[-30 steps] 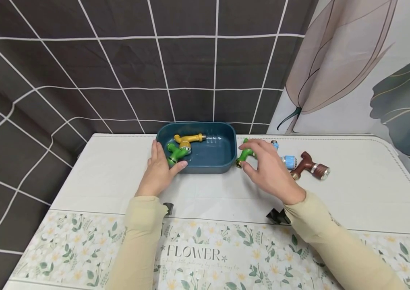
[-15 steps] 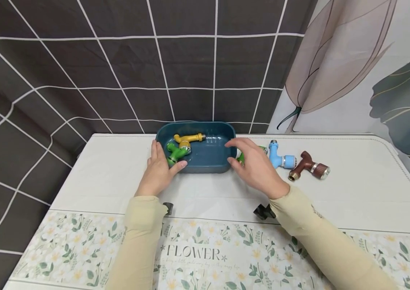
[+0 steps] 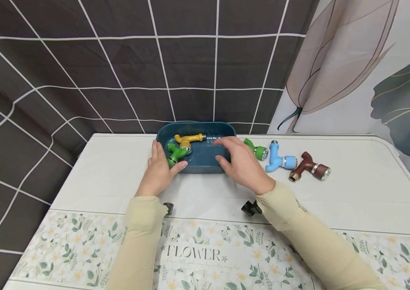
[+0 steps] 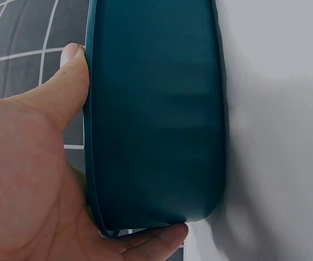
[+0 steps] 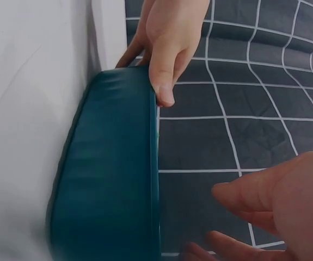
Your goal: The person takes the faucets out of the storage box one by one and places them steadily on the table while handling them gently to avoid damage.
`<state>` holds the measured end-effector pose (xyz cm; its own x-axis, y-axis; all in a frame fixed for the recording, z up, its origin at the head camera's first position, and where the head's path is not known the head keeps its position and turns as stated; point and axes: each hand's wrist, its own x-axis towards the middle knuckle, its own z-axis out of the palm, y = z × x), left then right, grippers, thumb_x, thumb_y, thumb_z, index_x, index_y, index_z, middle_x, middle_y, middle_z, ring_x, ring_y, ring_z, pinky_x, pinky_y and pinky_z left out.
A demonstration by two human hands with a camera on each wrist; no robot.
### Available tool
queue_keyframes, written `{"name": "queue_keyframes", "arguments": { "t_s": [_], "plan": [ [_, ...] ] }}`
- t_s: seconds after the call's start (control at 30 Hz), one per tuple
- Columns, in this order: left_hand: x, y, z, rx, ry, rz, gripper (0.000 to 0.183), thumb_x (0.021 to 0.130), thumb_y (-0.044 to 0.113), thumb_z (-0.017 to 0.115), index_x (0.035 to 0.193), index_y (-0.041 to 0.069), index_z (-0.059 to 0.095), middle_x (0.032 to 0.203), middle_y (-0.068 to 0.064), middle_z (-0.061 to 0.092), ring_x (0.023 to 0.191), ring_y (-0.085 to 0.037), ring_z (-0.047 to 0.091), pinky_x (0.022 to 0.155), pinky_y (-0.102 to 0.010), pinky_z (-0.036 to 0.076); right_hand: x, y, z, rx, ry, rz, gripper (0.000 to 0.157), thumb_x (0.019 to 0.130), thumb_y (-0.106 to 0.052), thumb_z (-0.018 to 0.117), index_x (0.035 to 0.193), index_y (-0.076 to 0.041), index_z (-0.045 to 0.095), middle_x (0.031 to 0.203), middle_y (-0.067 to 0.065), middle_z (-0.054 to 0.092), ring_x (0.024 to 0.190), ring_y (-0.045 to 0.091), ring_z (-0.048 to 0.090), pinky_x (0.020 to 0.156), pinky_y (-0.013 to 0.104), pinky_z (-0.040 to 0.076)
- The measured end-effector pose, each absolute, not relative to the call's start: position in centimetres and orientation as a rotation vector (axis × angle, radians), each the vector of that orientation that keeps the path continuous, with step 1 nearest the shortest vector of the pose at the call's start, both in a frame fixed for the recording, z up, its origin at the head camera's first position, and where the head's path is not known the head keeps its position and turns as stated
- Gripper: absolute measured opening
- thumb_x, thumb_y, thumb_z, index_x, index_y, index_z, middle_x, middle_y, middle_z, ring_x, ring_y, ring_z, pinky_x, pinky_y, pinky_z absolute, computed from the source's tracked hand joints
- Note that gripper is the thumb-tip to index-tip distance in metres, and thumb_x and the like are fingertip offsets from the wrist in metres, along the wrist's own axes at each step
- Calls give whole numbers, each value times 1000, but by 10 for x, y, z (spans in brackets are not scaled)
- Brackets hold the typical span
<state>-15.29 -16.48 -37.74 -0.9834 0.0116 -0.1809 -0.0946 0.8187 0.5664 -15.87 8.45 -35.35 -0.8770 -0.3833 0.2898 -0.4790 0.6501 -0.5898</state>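
My left hand (image 3: 156, 172) holds the front left corner of a dark teal plastic tub (image 3: 208, 169), fingers along its end wall and thumb over the rim. Inside lie a yellow faucet (image 3: 189, 139) and a green faucet (image 3: 179, 153) with a Y-shaped body. My right hand (image 3: 243, 163) hovers over the tub's right end, thumb and fingers apart; in the right wrist view nothing shows between them. Just right of the tub, a second green faucet (image 3: 259, 152) lies on the table, partly hidden behind that hand.
A light blue faucet (image 3: 276, 157) and a brown faucet (image 3: 308, 166) lie farther right on the white tabletop (image 3: 357, 193). A dark cloth with white grid lines (image 3: 190, 60) hangs behind the tub. Black wrist-camera mounts (image 3: 250, 208) stick out below the sleeves.
My right hand has moved left, from around the second green faucet to above the tub, leaving that faucet on the table. My left hand and the tub stay in place.
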Motion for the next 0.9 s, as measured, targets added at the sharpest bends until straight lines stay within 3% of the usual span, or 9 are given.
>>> {"name": "queue_keyframes", "arguments": {
  "t_s": [0.9],
  "plan": [
    [-153, -167, -379, -32, 2842, 879, 111, 96, 59, 57, 156, -6, -11, 165, -16, -22, 148, -51, 14, 115, -59, 28, -173, 41, -360, 781, -2785, 1063, 36, 97, -11, 67, 133, -8, 64, 135, 11, 60, 118, 27, 61, 92, 41, 53]
  ]
}}
